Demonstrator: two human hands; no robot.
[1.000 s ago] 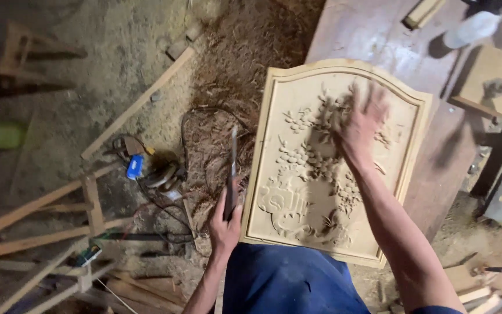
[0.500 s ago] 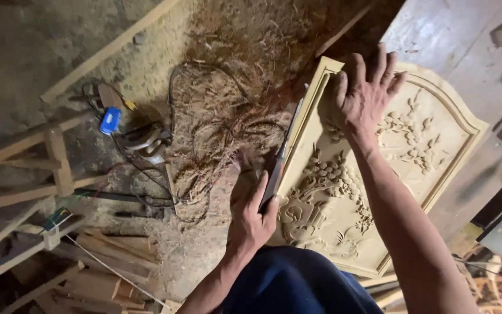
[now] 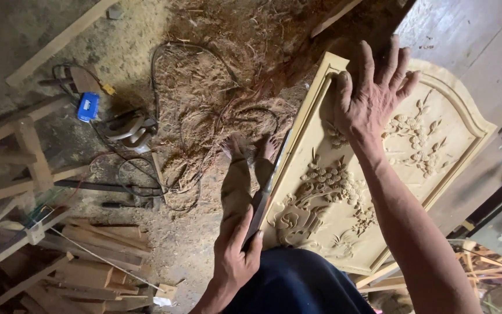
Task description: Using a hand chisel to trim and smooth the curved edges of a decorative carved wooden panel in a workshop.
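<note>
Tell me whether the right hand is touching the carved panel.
Touching: the head view shows the right hand pressed flat, fingers spread, on the carved wooden panel near its upper left corner.

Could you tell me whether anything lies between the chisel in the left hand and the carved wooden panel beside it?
Nothing visible does. The left hand holds the chisel right along the near edge of the carved wooden panel, with no object between them. The right hand lies flat on the panel's upper part, away from the blade.
</note>
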